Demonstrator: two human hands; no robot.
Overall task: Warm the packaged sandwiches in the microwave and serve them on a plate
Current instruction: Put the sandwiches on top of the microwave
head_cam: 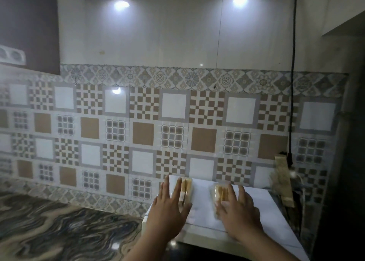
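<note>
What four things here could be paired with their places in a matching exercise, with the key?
Things:
1. left sandwich pack
2. right sandwich pack
3. black cable
4. marbled countertop

Places:
A. hanging down the wall at far right
B. under the right hand, on the white appliance top
C. lower left, beside the appliance
D. under the left hand, on the white appliance top

Pairs: 1-D, 2-B, 3-A, 4-C
</note>
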